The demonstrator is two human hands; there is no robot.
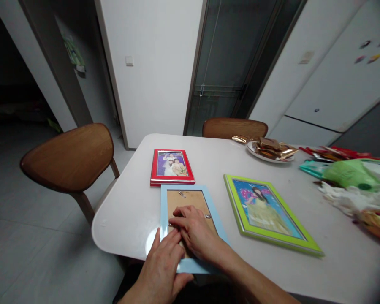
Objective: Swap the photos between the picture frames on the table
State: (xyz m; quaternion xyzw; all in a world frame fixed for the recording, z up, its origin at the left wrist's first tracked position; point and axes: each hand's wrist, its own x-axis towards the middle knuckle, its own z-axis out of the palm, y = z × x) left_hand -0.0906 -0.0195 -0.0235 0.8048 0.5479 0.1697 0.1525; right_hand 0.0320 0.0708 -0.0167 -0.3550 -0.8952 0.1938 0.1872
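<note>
A light blue picture frame (213,215) lies face down at the table's near edge, its brown backing board (194,198) showing. My left hand (164,261) holds the near left corner, with fingers over the left side and the thumb by the near edge. Bent over the board, my right hand (194,232) presses its closed fingertips at the board's left edge, largely hiding a small metal clip there. Another metal clip (208,216) shows on the right edge. A metal hanger (182,194) sits near the board's far end.
A red picture frame (172,180) lies just beyond the blue one. To the right is a green picture frame (237,211). Farther back stand a plate (272,159) of wrapped packets and a green plastic bag (354,175). Wooden chairs (69,158) flank the white table (126,219).
</note>
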